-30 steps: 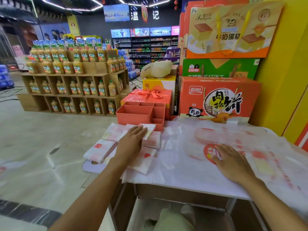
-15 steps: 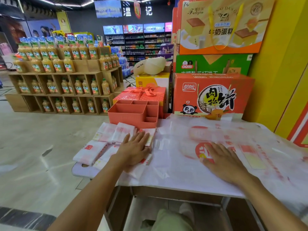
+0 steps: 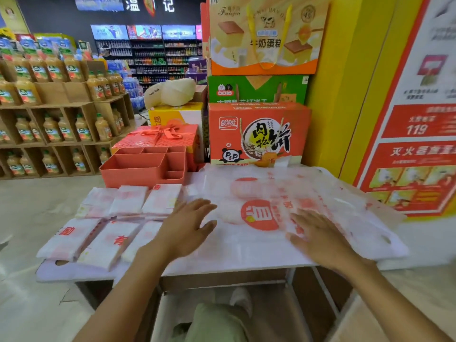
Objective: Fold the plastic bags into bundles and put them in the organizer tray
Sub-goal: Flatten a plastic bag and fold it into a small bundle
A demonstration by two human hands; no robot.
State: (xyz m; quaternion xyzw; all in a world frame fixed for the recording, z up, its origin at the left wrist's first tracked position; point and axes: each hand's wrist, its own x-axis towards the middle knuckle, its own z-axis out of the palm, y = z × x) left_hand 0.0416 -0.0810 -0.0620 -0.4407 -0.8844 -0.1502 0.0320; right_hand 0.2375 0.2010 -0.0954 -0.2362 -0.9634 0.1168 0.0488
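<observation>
Left hand (image 3: 187,228) and right hand (image 3: 318,240) were spread flat over the loose bag (image 3: 259,213), gripping nothing. Best to press out air first, then fold edges square.

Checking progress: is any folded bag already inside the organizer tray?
No, the organizer tray shows empty compartments; the folded bundles lie in front of it.

Shop goods all around
Juice bottles (image 3: 51,129) fill wooden shelves (image 3: 97,112) at left; a ribboned red gift box (image 3: 158,138) sits beside a stack of three cartons (image 3: 259,134); a red poster (image 3: 417,149) hangs at right.
</observation>
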